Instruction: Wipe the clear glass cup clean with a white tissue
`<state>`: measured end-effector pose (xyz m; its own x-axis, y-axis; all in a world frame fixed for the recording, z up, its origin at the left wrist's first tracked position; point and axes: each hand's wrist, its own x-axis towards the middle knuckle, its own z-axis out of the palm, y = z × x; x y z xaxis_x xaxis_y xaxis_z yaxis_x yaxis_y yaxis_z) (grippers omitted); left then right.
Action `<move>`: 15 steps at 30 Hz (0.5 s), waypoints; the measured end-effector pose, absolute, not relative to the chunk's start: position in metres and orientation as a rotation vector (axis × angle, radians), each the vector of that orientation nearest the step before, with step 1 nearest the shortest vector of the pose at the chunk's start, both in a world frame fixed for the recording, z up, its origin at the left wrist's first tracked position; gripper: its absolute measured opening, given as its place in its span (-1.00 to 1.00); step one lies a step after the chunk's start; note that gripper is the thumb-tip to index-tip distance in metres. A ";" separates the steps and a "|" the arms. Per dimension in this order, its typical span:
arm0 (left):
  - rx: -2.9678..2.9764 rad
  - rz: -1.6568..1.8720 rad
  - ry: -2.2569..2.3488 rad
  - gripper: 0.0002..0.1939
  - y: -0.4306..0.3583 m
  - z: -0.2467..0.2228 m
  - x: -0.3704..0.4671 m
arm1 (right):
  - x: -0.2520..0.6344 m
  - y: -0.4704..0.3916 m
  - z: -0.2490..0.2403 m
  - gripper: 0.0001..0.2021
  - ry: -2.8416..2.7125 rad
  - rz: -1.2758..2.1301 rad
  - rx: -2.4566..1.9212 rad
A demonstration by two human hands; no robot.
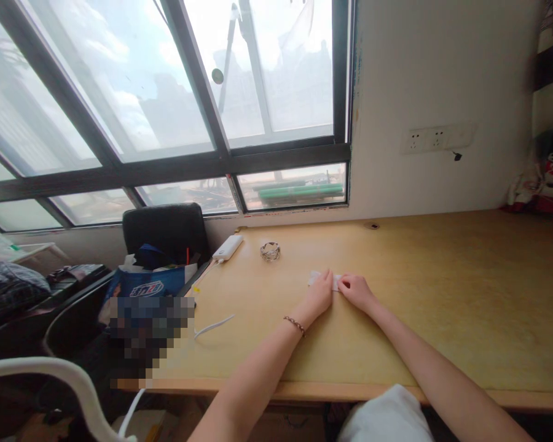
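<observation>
Both my hands rest on a small white folded piece of paper or tissue (314, 278) lying flat on the wooden desk (442, 294). My left hand (320, 294), with a beaded bracelet on the wrist, presses its left part. My right hand (357, 290) pinches its right edge with the fingertips. Most of the white piece is hidden under my fingers.
A white power bank (227, 247) with a cable (213, 325) and a small silvery ring-shaped object (270, 250) lie at the desk's far left. A black chair (164, 232) piled with bags stands left of the desk. Wall sockets (435, 139) sit above the desk.
</observation>
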<state>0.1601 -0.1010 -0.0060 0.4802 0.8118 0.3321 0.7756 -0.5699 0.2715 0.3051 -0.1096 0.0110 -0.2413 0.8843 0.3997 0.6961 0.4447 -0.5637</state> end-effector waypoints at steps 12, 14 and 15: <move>2.239 0.418 2.455 -0.69 -0.094 0.032 0.057 | 0.309 -0.111 0.010 -0.69 -2.001 0.334 -1.405; 2.224 0.398 2.466 -0.69 -0.098 0.032 0.063 | 0.309 -0.110 0.009 -0.69 -2.014 0.317 -1.405; 2.220 0.390 2.461 -0.69 -0.099 0.032 0.068 | 0.309 -0.110 0.008 -0.69 -2.017 0.310 -1.406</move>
<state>0.0676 -0.0993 0.0316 -0.1043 0.9490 0.2975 0.9945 0.0965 0.0409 0.3086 -0.1096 0.0081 -0.2124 0.9027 0.3741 0.7490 0.3963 -0.5310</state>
